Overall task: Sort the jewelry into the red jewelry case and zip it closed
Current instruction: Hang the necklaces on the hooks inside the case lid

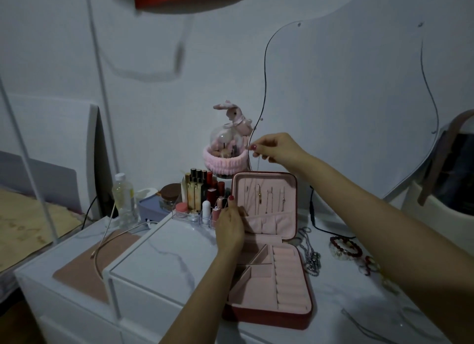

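Observation:
The red jewelry case lies open on the white table, its pink-lined lid standing upright with several necklaces hung inside. My left hand holds the lid's lower left side at the pocket. My right hand is raised above the lid and pinches the top of a thin chain that hangs down toward the lid. The pink tray compartments and ring rolls hold nothing visible. To the right of the case lie silver chains and red bead bracelets.
A clear organizer with lipsticks and bottles stands left of the lid. Behind it sits a glass dome with a pink plush rabbit. A plastic bottle and a thin metal headband are at the left. A wavy mirror hangs behind.

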